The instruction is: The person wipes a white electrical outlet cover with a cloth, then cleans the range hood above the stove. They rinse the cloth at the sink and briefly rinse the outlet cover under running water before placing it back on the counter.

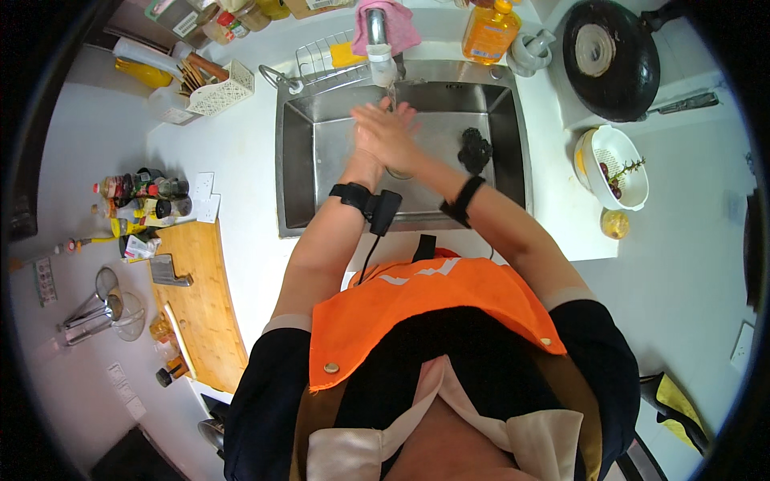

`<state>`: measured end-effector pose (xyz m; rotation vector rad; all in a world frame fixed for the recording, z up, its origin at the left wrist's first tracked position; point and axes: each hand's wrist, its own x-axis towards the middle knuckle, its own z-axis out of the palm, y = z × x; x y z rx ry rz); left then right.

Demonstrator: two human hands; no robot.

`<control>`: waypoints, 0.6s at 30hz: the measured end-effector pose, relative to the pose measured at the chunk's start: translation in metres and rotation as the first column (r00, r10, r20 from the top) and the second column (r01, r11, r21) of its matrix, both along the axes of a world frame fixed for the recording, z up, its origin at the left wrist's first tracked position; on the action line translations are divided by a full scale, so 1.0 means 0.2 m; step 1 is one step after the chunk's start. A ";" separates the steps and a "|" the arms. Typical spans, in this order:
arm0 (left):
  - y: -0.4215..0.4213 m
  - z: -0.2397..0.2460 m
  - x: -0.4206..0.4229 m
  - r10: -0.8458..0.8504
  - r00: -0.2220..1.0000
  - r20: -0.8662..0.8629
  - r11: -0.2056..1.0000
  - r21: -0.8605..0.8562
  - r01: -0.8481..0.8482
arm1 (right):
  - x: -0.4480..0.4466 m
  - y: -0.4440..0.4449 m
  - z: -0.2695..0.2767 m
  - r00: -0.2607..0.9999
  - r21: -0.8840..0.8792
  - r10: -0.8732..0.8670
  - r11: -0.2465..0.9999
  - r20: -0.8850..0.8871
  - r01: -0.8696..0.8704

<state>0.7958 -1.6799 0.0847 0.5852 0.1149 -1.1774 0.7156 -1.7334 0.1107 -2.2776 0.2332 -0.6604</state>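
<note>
My right hand (388,135) lies across my left hand (364,155), palm against palm, over the stainless steel sink (340,135). Fingers of both are stretched out and somewhat spread, and neither grips anything. A thin stream of water (392,93) runs onto them from the faucet (380,63). Most of the left palm is hidden beneath the right. A dark, crumpled scrubbing pad or mesh (475,150) rests on the sink floor to the right. Behind my wrists, part of a round drain rim (399,174) shows.
A pink cloth (397,27) drapes over the faucet base. Orange soap bottle (490,33), stone mortar (529,54) and white colander (628,174) with fruit stand right. Leftward are a cutlery basket (225,90), bottles (141,186), and a cleaver (168,270) on a wooden board (204,300).
</note>
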 end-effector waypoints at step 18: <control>-0.10 -0.01 0.17 0.002 1.000 -0.015 0.978 0.210 0.001 | 0.06 -0.41 -0.17 0.999 -0.319 0.020 0.947 -0.036 -0.030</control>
